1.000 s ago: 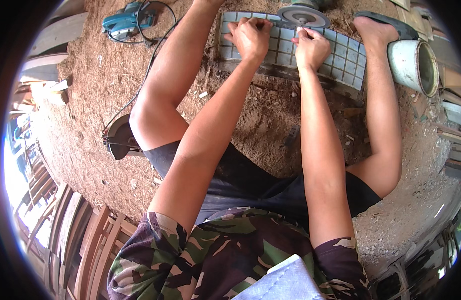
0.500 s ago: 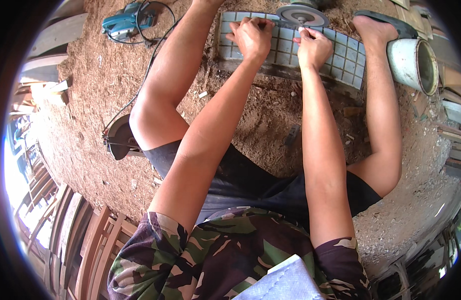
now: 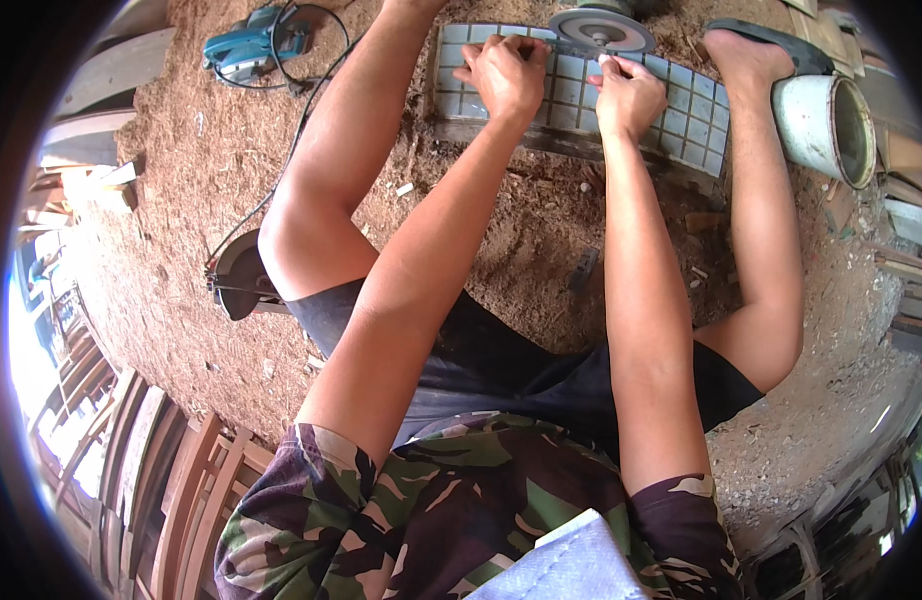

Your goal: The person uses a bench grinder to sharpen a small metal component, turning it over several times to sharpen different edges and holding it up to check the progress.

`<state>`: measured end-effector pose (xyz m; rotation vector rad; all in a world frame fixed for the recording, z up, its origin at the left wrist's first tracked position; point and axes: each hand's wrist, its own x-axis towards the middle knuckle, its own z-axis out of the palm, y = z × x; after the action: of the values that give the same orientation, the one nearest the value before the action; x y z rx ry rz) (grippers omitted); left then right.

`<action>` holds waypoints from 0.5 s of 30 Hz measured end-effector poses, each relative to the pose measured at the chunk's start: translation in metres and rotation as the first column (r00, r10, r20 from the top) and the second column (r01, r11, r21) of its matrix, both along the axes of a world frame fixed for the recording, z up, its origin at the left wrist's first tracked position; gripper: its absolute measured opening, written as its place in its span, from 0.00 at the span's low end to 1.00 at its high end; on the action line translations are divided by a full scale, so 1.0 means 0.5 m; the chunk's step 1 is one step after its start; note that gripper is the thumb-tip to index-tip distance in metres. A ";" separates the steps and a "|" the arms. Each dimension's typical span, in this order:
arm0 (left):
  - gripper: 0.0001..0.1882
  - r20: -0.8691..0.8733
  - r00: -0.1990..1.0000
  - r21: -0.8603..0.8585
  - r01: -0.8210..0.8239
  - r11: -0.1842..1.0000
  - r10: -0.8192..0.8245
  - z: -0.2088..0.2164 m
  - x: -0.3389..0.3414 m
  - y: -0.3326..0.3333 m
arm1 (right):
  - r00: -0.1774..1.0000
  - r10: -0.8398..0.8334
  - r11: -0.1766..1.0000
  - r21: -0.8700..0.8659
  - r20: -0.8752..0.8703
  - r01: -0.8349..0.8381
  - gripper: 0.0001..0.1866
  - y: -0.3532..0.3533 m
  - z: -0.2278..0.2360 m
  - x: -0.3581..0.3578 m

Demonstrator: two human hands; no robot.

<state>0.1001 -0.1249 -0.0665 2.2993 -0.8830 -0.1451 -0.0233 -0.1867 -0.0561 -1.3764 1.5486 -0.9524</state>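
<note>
A grey grinding wheel (image 3: 603,33) on a bench grinder (image 3: 609,6) sits at the top, just beyond a tiled slab (image 3: 571,91). My left hand (image 3: 508,78) is closed over the slab, left of the wheel, its fingers curled and pinched. In a similar pinch, my right hand (image 3: 629,97) stays at the wheel's near edge, thumb and forefinger together. Between the fingertips runs a thin dark strip (image 3: 573,52), held at both ends close beneath the wheel. Its exact kind is too small to tell, and my fingers hide its ends.
A blue power tool (image 3: 253,47), its black cord looped, lies on the sawdust-covered ground at upper left. A circular blade (image 3: 246,277) rests by my left knee. The pale bucket (image 3: 811,125) is beside my right foot. Wooden frames (image 3: 196,500) stand at lower left.
Both hands keep their grip beside the wheel and have barely moved. My left hand has shifted very slightly to the right.
</note>
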 end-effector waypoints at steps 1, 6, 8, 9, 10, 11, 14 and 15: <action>0.10 -0.001 1.000 -0.007 0.001 1.000 -0.001 0.000 0.000 0.000 | 1.000 -0.001 1.000 0.015 -0.002 0.001 0.09 0.001 0.003 0.000; 0.10 -0.005 1.000 -0.003 0.006 1.000 -0.006 0.003 -0.008 -0.003 | 0.999 -0.008 1.000 0.016 -0.035 0.009 0.10 -0.006 -0.005 -0.006; 0.10 -0.004 1.000 0.001 0.004 1.000 -0.004 0.002 -0.005 -0.002 | 1.000 -0.006 1.000 0.023 -0.026 0.007 0.10 -0.005 -0.005 -0.004; 0.10 -0.005 1.000 0.002 0.002 1.000 -0.002 0.001 -0.004 -0.002 | 1.000 -0.005 1.000 0.027 -0.022 0.006 0.10 -0.004 -0.004 -0.003; 0.10 -0.007 1.000 0.001 0.003 1.000 -0.003 0.002 -0.006 -0.003 | 1.000 -0.006 1.000 0.020 -0.020 0.007 0.10 -0.006 -0.007 -0.005; 0.10 -0.008 1.000 0.001 0.003 1.000 -0.003 0.002 -0.007 -0.005 | 1.000 -0.007 1.000 0.012 -0.018 0.008 0.11 -0.008 -0.011 -0.007; 0.10 -0.006 1.000 -0.001 0.000 1.000 0.000 0.000 -0.008 -0.005 | 1.000 -0.007 1.000 0.007 -0.023 0.007 0.11 -0.007 -0.012 -0.007; 0.10 -0.004 1.000 -0.004 -0.001 1.000 0.001 -0.001 -0.007 -0.004 | 1.000 -0.006 1.000 0.007 -0.027 0.006 0.11 -0.007 -0.011 -0.007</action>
<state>0.0967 -0.1268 -0.0670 2.2945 -0.8797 -0.1467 -0.0267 -0.1900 -0.0617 -1.3851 1.5758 -0.9344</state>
